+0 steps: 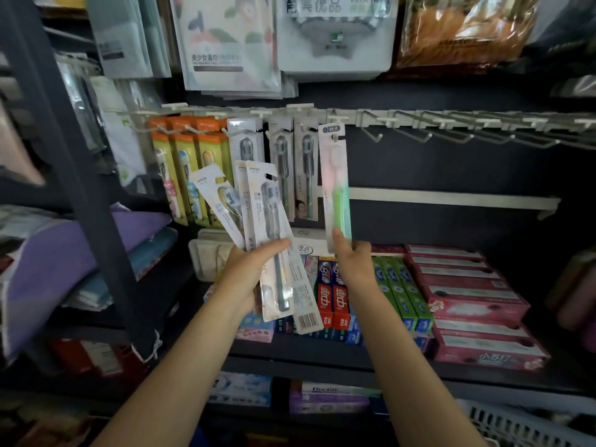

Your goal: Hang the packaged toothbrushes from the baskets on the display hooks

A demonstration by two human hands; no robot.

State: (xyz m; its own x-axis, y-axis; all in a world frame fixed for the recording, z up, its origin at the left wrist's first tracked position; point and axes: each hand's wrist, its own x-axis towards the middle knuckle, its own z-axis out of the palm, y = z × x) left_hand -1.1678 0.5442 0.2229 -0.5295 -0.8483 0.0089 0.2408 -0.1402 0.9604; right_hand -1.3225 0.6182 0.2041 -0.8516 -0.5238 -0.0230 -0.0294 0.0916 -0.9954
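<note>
The white basket [529, 427] is cut off at the bottom right corner. Small print on the toothbrush packs [258, 227] is unreadable. Hanging towel packages [335, 30] run past the top edge, blurred.

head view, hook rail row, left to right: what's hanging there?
Orange-topped toothbrush packs → grey toothbrush packs → green toothbrush pack, held at its bottom by the right hand → empty hooks.
</note>
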